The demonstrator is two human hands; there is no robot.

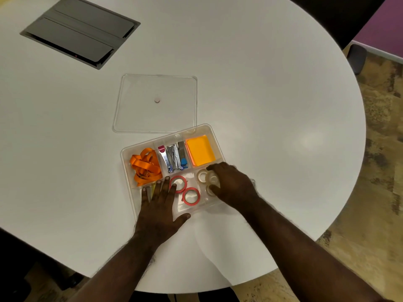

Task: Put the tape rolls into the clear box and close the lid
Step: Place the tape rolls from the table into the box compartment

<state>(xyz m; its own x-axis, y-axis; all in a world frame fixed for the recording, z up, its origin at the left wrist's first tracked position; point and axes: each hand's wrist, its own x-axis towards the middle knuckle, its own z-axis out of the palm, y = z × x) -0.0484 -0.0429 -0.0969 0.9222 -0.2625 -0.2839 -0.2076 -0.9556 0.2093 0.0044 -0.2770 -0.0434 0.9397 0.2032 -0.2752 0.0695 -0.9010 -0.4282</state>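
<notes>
The clear box (pixel 205 128) sits open near the table's front, split into several compartments. Two red tape rolls (pixel 191 196) lie flat in its front middle compartment. Several clear tape rolls (pixel 202 175) lie in the front right compartment. My right hand (pixel 232 184) rests over them, fingers curled around one clear roll. My left hand (pixel 160 205) lies flat, fingers spread, on the box's front left part, a fingertip touching the farther red roll (pixel 178 183). The clear lid (pixel 156 103) lies flat on the table just behind the box.
Orange ribbon (pixel 145 166), staplers (pixel 173 156) and an orange pad (pixel 200 150) fill the box's back compartments. A grey cable hatch (pixel 80 29) is set into the white round table (pixel 272 94) at the far left. A dark chair (pixel 357 58) stands beyond the table's right edge.
</notes>
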